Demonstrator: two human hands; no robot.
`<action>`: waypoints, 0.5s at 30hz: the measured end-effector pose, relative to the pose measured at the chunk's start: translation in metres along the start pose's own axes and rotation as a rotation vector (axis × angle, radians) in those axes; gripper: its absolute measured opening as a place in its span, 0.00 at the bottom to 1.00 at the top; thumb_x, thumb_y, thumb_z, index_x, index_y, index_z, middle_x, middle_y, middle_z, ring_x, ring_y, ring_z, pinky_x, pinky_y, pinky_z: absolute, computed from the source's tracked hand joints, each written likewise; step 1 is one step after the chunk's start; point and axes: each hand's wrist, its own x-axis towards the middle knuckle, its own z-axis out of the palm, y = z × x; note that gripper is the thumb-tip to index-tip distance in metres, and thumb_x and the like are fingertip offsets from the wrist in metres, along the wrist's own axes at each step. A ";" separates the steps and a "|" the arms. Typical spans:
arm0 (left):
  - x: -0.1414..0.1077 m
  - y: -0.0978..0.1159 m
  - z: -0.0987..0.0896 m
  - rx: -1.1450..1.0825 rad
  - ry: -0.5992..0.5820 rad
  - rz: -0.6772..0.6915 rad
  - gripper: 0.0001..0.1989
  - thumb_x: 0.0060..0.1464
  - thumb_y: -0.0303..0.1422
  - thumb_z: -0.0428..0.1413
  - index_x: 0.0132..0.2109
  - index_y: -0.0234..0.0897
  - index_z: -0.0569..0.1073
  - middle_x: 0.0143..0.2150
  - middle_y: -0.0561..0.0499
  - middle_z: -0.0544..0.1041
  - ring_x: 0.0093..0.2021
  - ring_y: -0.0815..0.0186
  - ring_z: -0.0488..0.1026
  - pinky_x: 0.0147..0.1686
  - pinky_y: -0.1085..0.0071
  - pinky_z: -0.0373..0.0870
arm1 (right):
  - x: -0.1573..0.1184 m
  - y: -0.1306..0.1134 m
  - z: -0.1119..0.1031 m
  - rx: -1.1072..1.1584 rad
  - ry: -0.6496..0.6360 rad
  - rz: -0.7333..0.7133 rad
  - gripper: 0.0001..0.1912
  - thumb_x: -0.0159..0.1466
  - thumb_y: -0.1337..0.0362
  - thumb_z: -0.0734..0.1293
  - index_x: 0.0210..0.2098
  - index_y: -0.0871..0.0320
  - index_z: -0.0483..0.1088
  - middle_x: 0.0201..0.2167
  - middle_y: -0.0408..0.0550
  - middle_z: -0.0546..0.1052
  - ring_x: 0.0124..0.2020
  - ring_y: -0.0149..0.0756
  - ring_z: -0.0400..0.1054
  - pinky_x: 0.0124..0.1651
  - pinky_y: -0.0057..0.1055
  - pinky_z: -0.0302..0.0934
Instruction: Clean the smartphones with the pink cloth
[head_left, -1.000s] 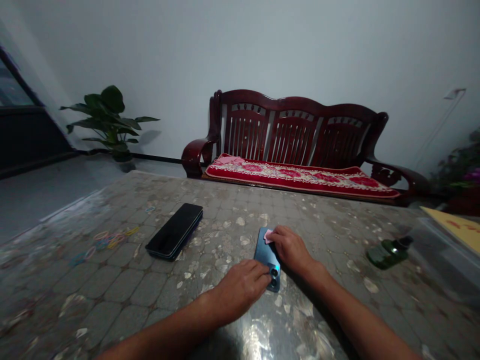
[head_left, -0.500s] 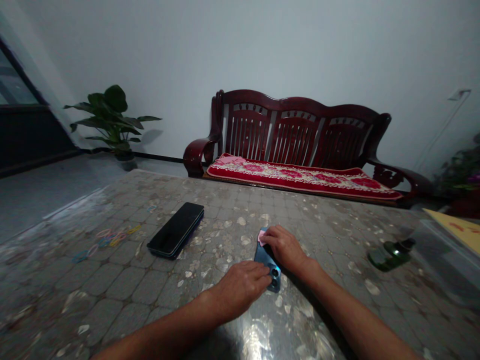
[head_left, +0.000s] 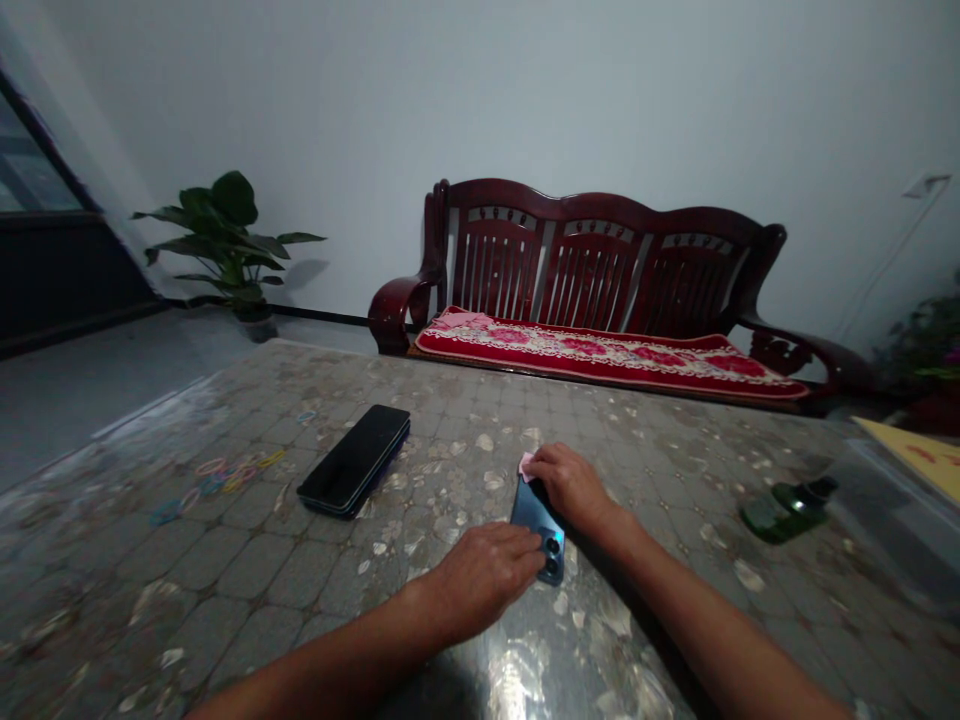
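Observation:
A blue smartphone (head_left: 534,510) lies face down on the patterned tabletop, its camera lenses toward me. My left hand (head_left: 487,575) holds it near the camera end, fingers reaching over its left side. At the phone's far end, my right hand (head_left: 571,485) pinches a small pink cloth (head_left: 526,467) against the edge. Most of the cloth is hidden under those fingers. To the left lies a stack of dark phones or tablets (head_left: 356,460), with a black screen on top.
Several coloured rubber bands (head_left: 232,475) are scattered on the left of the table (head_left: 255,570). A green bottle (head_left: 784,512) lies on the right beside a clear plastic box (head_left: 892,515) with a yellow sheet on it. Beyond the table stands a wooden bench (head_left: 585,270).
My right hand and the pink cloth have shifted slightly up to the phone's far edge, baring more of its back. My left hand stays at the camera end.

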 end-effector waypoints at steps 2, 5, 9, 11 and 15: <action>0.000 0.000 0.000 0.001 0.007 0.003 0.10 0.68 0.30 0.50 0.49 0.37 0.75 0.47 0.45 0.80 0.47 0.62 0.78 0.51 0.66 0.72 | 0.002 0.001 0.002 -0.008 0.018 0.041 0.14 0.68 0.73 0.63 0.41 0.54 0.80 0.38 0.50 0.78 0.41 0.38 0.69 0.43 0.30 0.60; 0.000 -0.001 0.001 0.004 0.012 0.010 0.10 0.68 0.30 0.49 0.49 0.36 0.75 0.46 0.45 0.80 0.47 0.62 0.78 0.52 0.65 0.72 | -0.003 -0.006 -0.001 0.017 0.019 0.004 0.14 0.68 0.73 0.62 0.41 0.55 0.80 0.38 0.50 0.77 0.40 0.38 0.68 0.43 0.30 0.60; 0.000 0.000 0.001 0.006 0.008 0.009 0.09 0.67 0.29 0.50 0.48 0.36 0.75 0.45 0.45 0.80 0.47 0.62 0.78 0.52 0.65 0.72 | -0.013 -0.014 -0.008 0.057 -0.032 -0.127 0.13 0.66 0.73 0.63 0.41 0.56 0.78 0.37 0.50 0.77 0.40 0.38 0.68 0.43 0.31 0.60; 0.000 0.000 0.000 0.004 0.007 0.007 0.09 0.67 0.29 0.50 0.48 0.36 0.75 0.45 0.45 0.80 0.46 0.62 0.78 0.51 0.65 0.72 | -0.012 -0.012 -0.009 0.050 -0.032 -0.128 0.13 0.67 0.73 0.63 0.40 0.56 0.79 0.37 0.50 0.77 0.40 0.38 0.68 0.43 0.31 0.60; 0.001 0.000 -0.001 -0.002 -0.001 0.004 0.09 0.67 0.29 0.50 0.48 0.37 0.75 0.45 0.46 0.80 0.46 0.62 0.78 0.50 0.66 0.73 | 0.000 -0.002 -0.004 0.001 -0.010 -0.004 0.15 0.67 0.75 0.62 0.41 0.55 0.79 0.38 0.50 0.78 0.42 0.38 0.69 0.45 0.30 0.61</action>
